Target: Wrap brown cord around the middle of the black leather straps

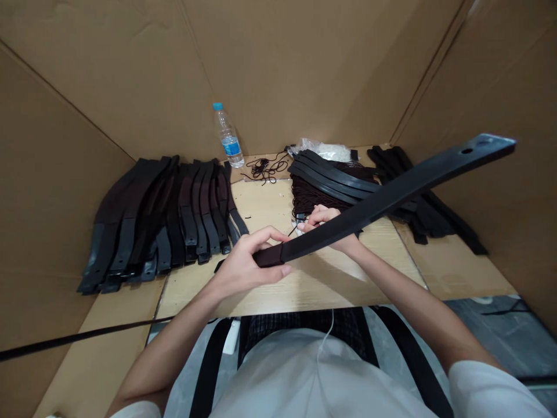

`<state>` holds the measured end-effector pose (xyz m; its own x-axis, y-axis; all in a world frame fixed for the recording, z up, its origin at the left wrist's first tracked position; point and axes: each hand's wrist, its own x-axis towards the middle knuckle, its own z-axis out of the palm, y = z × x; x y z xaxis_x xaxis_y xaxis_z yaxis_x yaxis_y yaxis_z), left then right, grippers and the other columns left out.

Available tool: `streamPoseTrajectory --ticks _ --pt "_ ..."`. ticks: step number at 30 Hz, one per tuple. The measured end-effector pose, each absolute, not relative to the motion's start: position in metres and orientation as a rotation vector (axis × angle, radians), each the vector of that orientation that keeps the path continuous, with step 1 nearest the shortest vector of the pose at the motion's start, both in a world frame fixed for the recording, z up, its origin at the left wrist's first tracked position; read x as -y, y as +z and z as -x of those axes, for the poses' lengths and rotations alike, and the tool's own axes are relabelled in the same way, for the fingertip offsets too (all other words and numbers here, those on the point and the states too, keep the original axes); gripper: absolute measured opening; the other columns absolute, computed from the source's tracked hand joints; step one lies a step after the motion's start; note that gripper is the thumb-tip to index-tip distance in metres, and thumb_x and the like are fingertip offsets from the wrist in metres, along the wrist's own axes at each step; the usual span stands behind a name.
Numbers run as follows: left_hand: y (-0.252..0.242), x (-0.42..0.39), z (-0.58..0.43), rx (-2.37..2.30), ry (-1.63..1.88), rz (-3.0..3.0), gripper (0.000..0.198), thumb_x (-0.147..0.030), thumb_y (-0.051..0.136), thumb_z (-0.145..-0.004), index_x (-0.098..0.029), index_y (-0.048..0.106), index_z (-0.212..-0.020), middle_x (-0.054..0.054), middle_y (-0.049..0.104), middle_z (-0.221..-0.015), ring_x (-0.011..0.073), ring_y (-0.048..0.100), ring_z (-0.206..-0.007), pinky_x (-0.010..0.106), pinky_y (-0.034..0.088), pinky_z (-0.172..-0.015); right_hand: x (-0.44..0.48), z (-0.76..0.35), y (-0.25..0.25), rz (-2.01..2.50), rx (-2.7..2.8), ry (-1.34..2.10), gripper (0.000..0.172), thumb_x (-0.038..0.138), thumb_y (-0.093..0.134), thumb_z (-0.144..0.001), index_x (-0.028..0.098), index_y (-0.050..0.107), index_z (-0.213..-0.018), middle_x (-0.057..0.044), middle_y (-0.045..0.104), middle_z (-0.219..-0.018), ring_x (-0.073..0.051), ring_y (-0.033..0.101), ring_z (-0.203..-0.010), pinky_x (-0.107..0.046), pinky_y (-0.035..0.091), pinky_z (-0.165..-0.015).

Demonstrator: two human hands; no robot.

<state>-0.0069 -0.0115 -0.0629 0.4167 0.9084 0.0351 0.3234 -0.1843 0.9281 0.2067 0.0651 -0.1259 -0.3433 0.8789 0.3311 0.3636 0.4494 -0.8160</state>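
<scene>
A long, curved black slat (361, 220) with a hole near its raised far right end slants across the view. My left hand (248, 261) is closed around its lower end, thumb along the near edge, over a dark brown wrapped section (268, 255). Behind the slat is my right hand (324, 219), its fingers pinched together and partly hidden. A thin dark cord (294, 229) runs from beside my left index finger to the right fingertips. Just beyond them lies a bundle of dark brown cord (304, 194), with several black slats (335, 177) resting on top.
Many black slats, some with brown wrapped middles, lie in a row (161, 215) at the left. More slats (439, 215) are piled at the right. A water bottle (230, 142), loose cord (265, 168) and a clear plastic bag (324, 150) stand near the back cardboard wall (278, 75).
</scene>
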Motion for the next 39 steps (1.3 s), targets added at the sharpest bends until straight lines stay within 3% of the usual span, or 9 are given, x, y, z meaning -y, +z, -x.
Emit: streamPoseTrajectory --ticks 6,11,17,26,30,32,34,36,39 --pt "-0.066 0.002 0.01 -1.03 0.907 -1.617 0.031 -0.042 0.068 -0.071 -0.015 0.06 -0.081 -0.008 0.04 -0.052 0.0056 0.029 -0.044 0.02 0.02 -0.043 -0.058 -0.208 -0.121 1.086 1.9 0.844 0.035 0.04 0.065 -0.076 0.021 0.056 -0.049 0.0 0.051 -0.052 -0.017 0.051 -0.063 -0.03 0.039 -0.061" --pt "-0.079 0.0 0.018 -0.89 0.947 -1.434 0.044 -0.054 0.063 -0.078 -0.012 0.064 -0.094 -0.011 0.031 -0.042 0.0051 0.019 -0.037 0.021 0.013 -0.04 -0.056 -0.211 -0.119 1.092 1.852 0.839 0.041 0.047 0.067 -0.075 0.02 0.056 -0.046 0.0 0.049 -0.054 -0.016 0.049 -0.062 -0.033 0.042 -0.068" --pt "-0.087 -0.002 0.024 -0.762 1.028 -1.236 0.05 -0.051 0.058 -0.085 -0.012 0.059 -0.115 -0.012 0.029 -0.043 0.0043 0.012 -0.035 0.02 0.009 -0.037 -0.043 -0.219 -0.111 1.101 1.778 0.852 0.049 0.059 0.07 -0.074 0.02 0.058 -0.047 0.0 0.046 -0.057 -0.015 0.047 -0.061 -0.038 0.047 -0.076" --pt "-0.081 -0.006 0.025 -0.75 1.009 -1.055 0.053 -0.049 0.06 -0.082 -0.009 0.059 -0.117 -0.009 0.031 -0.046 0.0043 0.014 -0.036 0.02 0.009 -0.038 -0.018 -0.224 -0.104 1.066 1.754 0.885 0.049 0.06 0.064 -0.08 0.021 0.061 -0.05 -0.001 0.045 -0.062 -0.016 0.047 -0.066 -0.037 0.046 -0.073" --pt "-0.083 -0.008 0.024 -1.005 1.099 -1.233 0.052 -0.049 0.066 -0.08 -0.011 0.063 -0.115 -0.009 0.036 -0.047 0.0058 0.025 -0.038 0.02 0.016 -0.038 -0.013 -0.224 -0.105 1.044 1.782 0.889 0.041 0.049 0.064 -0.084 0.021 0.065 -0.055 -0.002 0.051 -0.065 -0.017 0.049 -0.07 -0.035 0.044 -0.071" --pt "-0.084 -0.009 0.025 -1.198 1.18 -1.392 0.052 -0.047 0.071 -0.076 -0.011 0.066 -0.113 -0.004 0.05 -0.053 0.009 0.042 -0.045 0.021 0.029 -0.042 -0.013 -0.225 -0.108 1.033 1.8 0.914 0.033 0.045 0.064 -0.085 0.02 0.069 -0.063 -0.003 0.057 -0.07 -0.018 0.052 -0.073 -0.034 0.044 -0.071" --pt "-0.085 -0.008 0.025 -1.375 1.237 -1.566 0.051 -0.047 0.07 -0.076 -0.013 0.068 -0.114 0.004 0.069 -0.076 0.016 0.06 -0.064 0.025 0.044 -0.055 -0.012 -0.225 -0.111 1.027 1.815 0.948 0.027 0.042 0.065 -0.084 0.02 0.072 -0.072 -0.005 0.063 -0.076 -0.019 0.055 -0.076 -0.035 0.045 -0.072" --pt "-0.085 -0.006 0.024 -1.579 1.23 -1.746 0.048 -0.047 0.067 -0.08 -0.017 0.069 -0.117 0.007 0.074 -0.102 0.0227 0.067 -0.087 0.029 0.05 -0.071 -0.012 -0.225 -0.114 1.028 1.825 0.973 0.025 0.042 0.064 -0.085 0.02 0.074 -0.077 -0.006 0.066 -0.08 -0.02 0.058 -0.079 -0.035 0.046 -0.073" --pt "-0.082 -0.002 0.018 -1.926 1.116 -1.965 0.042 -0.043 0.064 -0.084 -0.024 0.069 -0.121 0.005 0.075 -0.106 0.0255 0.069 -0.094 0.03 0.05 -0.075 -0.011 -0.226 -0.118 1.042 1.824 0.998 0.026 0.041 0.062 -0.087 0.02 0.075 -0.079 -0.007 0.068 -0.083 -0.022 0.06 -0.085 -0.037 0.046 -0.078"
